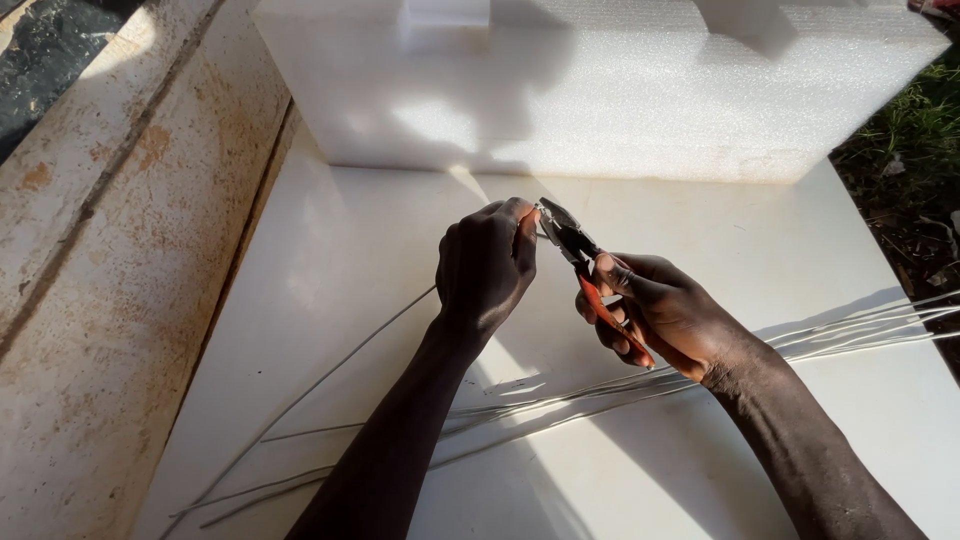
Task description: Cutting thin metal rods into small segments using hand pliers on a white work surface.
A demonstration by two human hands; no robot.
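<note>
Seen from the head camera, the left hand is clenched around one thin grey wire, pinching it near its end, and the wire trails down and to the left across the white board. Just beside it, the right hand grips the orange handles of the pliers, whose metal nose meets the wire at the left fingertips. Whether the nose is fully shut on the wire cannot be told.

Judging by how straight it runs, the wire is light, stiff and springy; it would likely be smooth and slip between bare fingers, so a hold close to the pliers, as now, seems steadiest, with the long tail free to whip.

A loose bundle of wires lies across the board under both forearms, reaching off the right edge. Behind the hands stands a white foam block. A rusty metal ledge runs along the left, grass to the right.
</note>
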